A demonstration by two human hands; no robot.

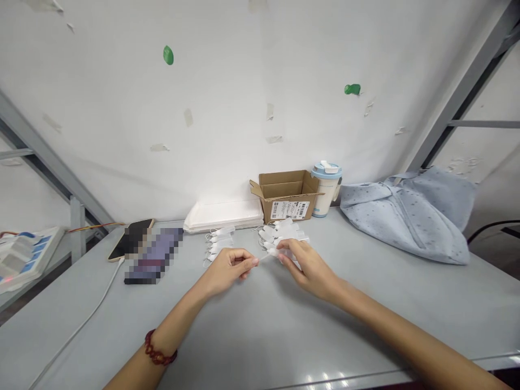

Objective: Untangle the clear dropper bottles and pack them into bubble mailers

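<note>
My right hand (306,266) pinches a small white tag (273,252) between thumb and fingers, low over the grey table. From the tag a thin white string (265,257) stretches left to my left hand (232,266), whose thumb and forefinger are closed on its end. Just behind my right hand lies a pile of similar white tags (280,230) with string loops, partly hidden by the fingers. A second row of white tags (219,241) is laid out behind my left hand, their loops pointing left.
Along the wall stand a stack of white trays (227,213), an open cardboard box (290,208) and a lidded cup (325,195). A light-blue fabric bag (402,216) lies right. At left are a phone (132,238), a blurred flat item (156,257), a white cable (87,319) and a power strip (30,254).
</note>
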